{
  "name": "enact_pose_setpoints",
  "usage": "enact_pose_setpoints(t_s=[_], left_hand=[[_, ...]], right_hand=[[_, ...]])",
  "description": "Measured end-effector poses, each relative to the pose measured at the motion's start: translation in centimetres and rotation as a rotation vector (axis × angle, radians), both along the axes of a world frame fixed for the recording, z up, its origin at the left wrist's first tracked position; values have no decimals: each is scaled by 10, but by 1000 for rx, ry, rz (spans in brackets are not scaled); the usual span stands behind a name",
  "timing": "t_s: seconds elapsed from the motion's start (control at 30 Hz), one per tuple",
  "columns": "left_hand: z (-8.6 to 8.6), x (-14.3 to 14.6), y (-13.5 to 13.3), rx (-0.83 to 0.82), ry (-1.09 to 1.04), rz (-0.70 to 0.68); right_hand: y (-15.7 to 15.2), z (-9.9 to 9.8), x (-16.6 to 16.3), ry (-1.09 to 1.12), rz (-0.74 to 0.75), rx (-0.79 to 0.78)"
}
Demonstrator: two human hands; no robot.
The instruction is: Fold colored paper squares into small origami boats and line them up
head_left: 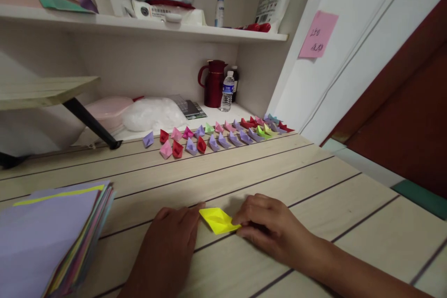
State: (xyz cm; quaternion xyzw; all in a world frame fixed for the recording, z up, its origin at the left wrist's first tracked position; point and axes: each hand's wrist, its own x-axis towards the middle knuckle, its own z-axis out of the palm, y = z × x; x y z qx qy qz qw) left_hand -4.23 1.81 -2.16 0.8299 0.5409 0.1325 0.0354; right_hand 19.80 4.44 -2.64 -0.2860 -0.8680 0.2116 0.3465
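Note:
A small yellow folded-paper boat (pixel 217 221) lies low over the wood-slat table between my hands. My right hand (pixel 267 223) pinches its right point between thumb and fingers. On the other side, my left hand (pixel 171 242) rests on the table with its fingers stretched forward, a fingertip right at the boat's left point. That hand's thumb is mostly hidden. Farther back, paper boats in purple, red, pink and green stand in two rows, among them a red boat (pixel 177 149) and a purple boat (pixel 148 139).
A stack of coloured paper (pixel 45 242) lies at the left. Behind the boats stand a dark red jug (pixel 213 84) and a water bottle (pixel 227 92). A white plastic bag (pixel 153 115) lies beside a black bracket (pixel 92 123). Overhead runs a loaded shelf (pixel 104 23).

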Motion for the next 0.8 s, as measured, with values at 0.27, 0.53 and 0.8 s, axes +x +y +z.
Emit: enact_pose_setpoints(t_s=[0.27, 0.53, 0.8], left_hand=[[1, -2, -1, -63, -72, 55], [-3, -4, 1, -47, -149, 106], [-5, -7, 0, -34, -243, 172]], right_hand=[[1, 3, 2, 27, -41, -186], [2, 4, 1, 60, -56, -165], [3, 6, 3, 27, -41, -122]])
